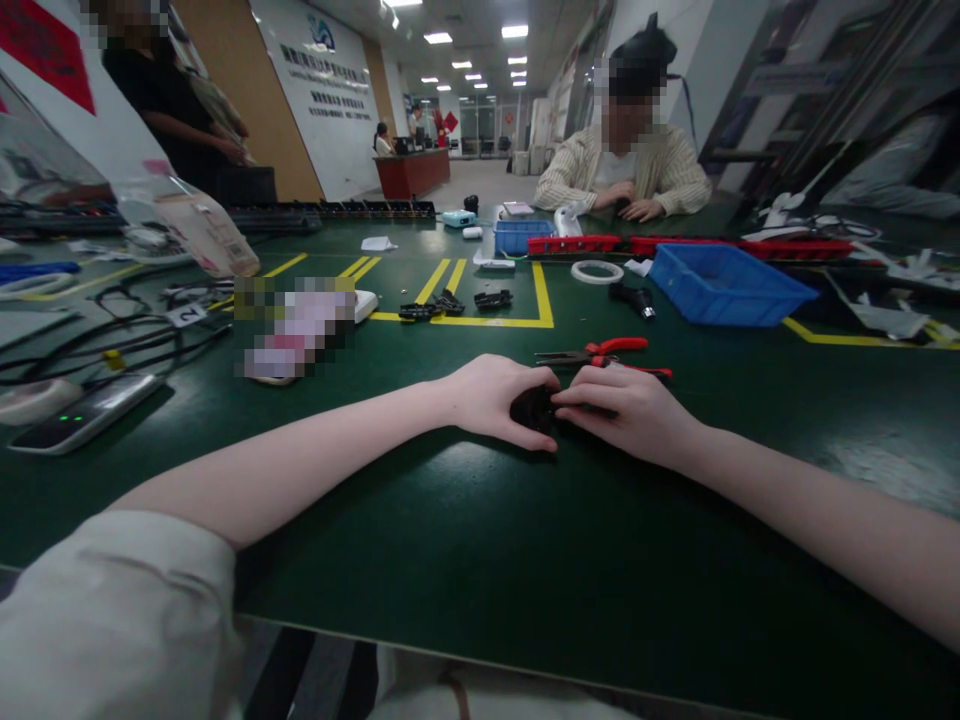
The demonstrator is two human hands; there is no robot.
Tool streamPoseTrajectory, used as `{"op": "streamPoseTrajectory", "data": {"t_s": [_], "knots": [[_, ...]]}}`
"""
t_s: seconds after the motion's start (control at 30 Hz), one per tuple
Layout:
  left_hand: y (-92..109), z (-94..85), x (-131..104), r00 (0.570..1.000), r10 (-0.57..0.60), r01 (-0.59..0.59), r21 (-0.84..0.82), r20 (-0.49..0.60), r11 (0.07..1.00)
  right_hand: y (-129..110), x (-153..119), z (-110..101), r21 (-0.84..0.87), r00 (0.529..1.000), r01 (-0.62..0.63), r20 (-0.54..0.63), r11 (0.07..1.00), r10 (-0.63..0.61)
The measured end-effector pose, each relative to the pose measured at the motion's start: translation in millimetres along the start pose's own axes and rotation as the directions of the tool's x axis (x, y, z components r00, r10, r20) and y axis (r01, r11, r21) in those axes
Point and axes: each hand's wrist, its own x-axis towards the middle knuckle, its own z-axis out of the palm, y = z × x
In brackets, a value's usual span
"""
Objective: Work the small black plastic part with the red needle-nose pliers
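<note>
A small black part (531, 408) is held low over the green table, with my left hand (484, 398) curled round it from the left. Thumb and fingers grip its two sides. From the right, the closed fingertips of my right hand (630, 412) pinch at its edge; the exact contact is partly hidden by the fingers. Just behind my right hand lie red-handled needle-nose pliers (589, 354), partly covered by it. Farther back, several black pieces, including one black piece (493, 299), rest near the yellow tape lines.
A blue bin (731, 285) stands at right behind a black object with a shiny tip (634, 300). A white ring (597, 271) lies nearby. To the left are a phone (300, 335), black cables (142, 325) and a grey device (86, 412). Across the table sits a person (622, 170).
</note>
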Motion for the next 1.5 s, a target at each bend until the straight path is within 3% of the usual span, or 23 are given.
{"op": "streamPoseTrajectory", "data": {"t_s": [0.1,0.2,0.33,0.57,0.67,0.77,1.0,1.5], "knots": [[0.8,-1.7,-0.7,0.999,-0.039,0.039,-0.049,0.003,0.998,16.3,-5.0,-5.6,-0.079,0.995,-0.084,-0.060,0.993,0.079],[1.7,-3.7,-2.4,0.996,-0.094,0.094,-0.127,0.003,0.987,39.8,-10.9,-7.4,-0.270,0.982,-0.185,-0.017,0.945,0.188],[-0.5,-4.2,-3.3,0.988,-0.151,0.137,-0.261,-0.036,0.955,62.6,-15.8,-1.6,-0.305,0.941,-0.300,0.059,0.904,0.332],[-11.4,-2.9,-2.6,0.980,-0.175,0.101,-0.506,-0.100,0.857,55.1,-13.0,-6.2,-0.315,0.910,-0.390,0.010,0.865,0.414],[-12.6,-3.8,-2.6,0.985,-0.149,0.083,-0.534,-0.082,0.842,53.4,-13.6,-13.4,-0.272,0.914,-0.403,-0.083,0.874,0.396],[-11.6,-4.4,-2.2,0.991,-0.119,0.073,-0.500,-0.060,0.863,53.5,-14.9,-18.1,-0.174,0.938,-0.341,-0.131,0.924,0.322],[-10.1,-4.0,-1.8,0.992,-0.120,0.102,-0.394,-0.023,0.913,47.0,-13.6,-19.6,-0.123,0.988,-0.154,-0.045,0.980,0.150],[-6.7,-5.8,-3.6,0.999,-0.032,0.023,-0.330,-0.021,0.944,47.0,-9.8,-18.2,-0.209,0.998,-0.045,0.025,0.977,0.052]]}}
